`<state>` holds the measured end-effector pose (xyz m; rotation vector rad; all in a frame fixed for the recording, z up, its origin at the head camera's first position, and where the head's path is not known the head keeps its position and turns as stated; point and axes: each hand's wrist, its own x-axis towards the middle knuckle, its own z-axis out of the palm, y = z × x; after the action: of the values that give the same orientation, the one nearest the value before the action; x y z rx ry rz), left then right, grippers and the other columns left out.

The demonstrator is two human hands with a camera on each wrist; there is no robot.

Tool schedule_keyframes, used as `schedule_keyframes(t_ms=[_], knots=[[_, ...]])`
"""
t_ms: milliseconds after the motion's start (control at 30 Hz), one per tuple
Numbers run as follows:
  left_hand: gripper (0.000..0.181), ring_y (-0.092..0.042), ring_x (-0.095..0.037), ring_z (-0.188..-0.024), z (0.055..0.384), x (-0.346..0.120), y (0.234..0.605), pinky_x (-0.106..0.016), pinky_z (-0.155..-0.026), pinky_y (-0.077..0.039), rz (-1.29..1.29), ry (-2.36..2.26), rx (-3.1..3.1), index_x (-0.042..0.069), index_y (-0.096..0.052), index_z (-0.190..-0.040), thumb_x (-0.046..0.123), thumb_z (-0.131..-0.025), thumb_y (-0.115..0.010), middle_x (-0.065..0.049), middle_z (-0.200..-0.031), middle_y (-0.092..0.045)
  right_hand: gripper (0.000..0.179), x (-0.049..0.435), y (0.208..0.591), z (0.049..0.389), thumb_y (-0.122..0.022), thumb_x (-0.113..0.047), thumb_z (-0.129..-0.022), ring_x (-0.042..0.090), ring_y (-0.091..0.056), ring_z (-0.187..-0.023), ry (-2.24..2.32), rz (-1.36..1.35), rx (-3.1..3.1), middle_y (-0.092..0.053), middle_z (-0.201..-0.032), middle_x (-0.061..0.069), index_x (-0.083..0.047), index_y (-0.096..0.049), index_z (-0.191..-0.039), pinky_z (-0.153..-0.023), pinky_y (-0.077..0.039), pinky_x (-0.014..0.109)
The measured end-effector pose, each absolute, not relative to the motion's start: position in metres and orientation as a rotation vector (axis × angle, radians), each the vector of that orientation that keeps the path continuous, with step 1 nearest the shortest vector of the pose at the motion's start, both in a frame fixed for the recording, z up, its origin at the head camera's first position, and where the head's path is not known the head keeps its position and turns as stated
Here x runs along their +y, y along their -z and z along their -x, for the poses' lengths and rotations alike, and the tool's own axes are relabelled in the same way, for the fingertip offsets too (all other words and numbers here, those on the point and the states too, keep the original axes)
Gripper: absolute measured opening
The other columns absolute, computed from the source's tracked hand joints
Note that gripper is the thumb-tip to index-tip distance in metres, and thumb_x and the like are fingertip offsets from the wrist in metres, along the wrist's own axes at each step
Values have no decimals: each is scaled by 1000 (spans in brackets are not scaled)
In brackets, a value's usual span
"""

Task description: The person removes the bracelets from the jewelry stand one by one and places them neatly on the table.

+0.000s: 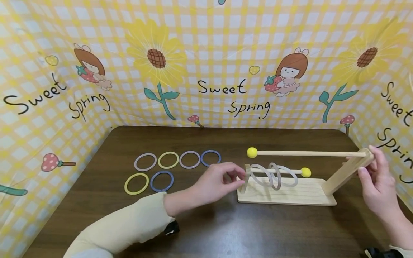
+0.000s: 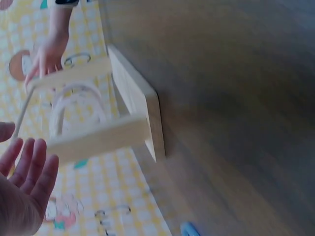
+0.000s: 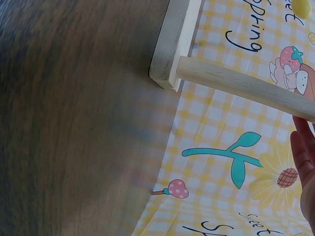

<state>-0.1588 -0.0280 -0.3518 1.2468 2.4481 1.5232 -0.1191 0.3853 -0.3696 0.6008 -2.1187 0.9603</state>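
A wooden stand has a flat base, a short post at its left end and a tall leaning post at its right. Each post bears a thin rod tipped with a yellow ball. Pale rings hang on the lower rod. My right hand grips the tall post near its top, with the thumb on the near side. Beside the short post is my left hand, its fingers loosely bent and the thumb apart from them. Whether its fingertips touch the post is hard to tell.
Left of the stand, several rings lie flat on the dark wooden table: purple, yellow and blue. A yellow checked cloth with printed flowers and figures surrounds the table at the back and sides.
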Motion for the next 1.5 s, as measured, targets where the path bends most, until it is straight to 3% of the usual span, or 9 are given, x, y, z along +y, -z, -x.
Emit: schedule_keyframes(t_ms=[233,533,767,1133,1267,1500], knots=[[21,-58,2,-76,151,0,353,-21,-59,-51,-1254,-1596,2377,8,-69,-103,11,-85,-77,-1,-95,-69,41,387,369,120,-42,7,-99,-6,-55,-105,-932,-627,-2117,-55,-123,-17,17,-24,-135,-81,-42,7],[29,-61,3,-84,138,30,360,-20,-69,-55,-1193,-1748,2103,-2,-65,-112,0,-84,-74,-13,-108,-66,43,385,368,119,-42,10,-97,-6,-56,-104,-962,-609,-2123,-56,-122,-18,16,-24,-136,-81,-42,7],[35,-64,-1,-93,131,55,366,-17,-72,-53,-1104,-1757,2062,1,-64,-121,3,-87,-72,-6,-115,-67,40,387,369,121,-43,4,-100,-5,-56,-104,-950,-633,-2090,-56,-123,-16,18,-24,-133,-81,-42,7],[39,-63,8,-76,133,77,386,-15,-66,-52,-1004,-1738,2108,5,-62,-126,8,-88,-73,-8,-107,-71,42,385,370,119,-42,8,-98,-5,-55,-103,-996,-583,-2094,-57,-121,-19,16,-24,-135,-79,-39,7],[42,-62,9,-66,133,81,390,-15,-62,-52,-966,-1717,2115,8,-62,-129,10,-88,-72,-4,-105,-72,42,385,371,119,-42,7,-98,-4,-56,-103,-1016,-585,-2086,-58,-120,-18,17,-24,-135,-79,-39,8],[40,-62,10,-70,136,87,391,-13,-61,-51,-977,-1710,2195,8,-63,-127,10,-88,-72,-3,-106,-72,41,384,370,119,-41,9,-98,-4,-55,-104,-1004,-583,-2099,-57,-121,-19,16,-23,-135,-79,-39,8]])
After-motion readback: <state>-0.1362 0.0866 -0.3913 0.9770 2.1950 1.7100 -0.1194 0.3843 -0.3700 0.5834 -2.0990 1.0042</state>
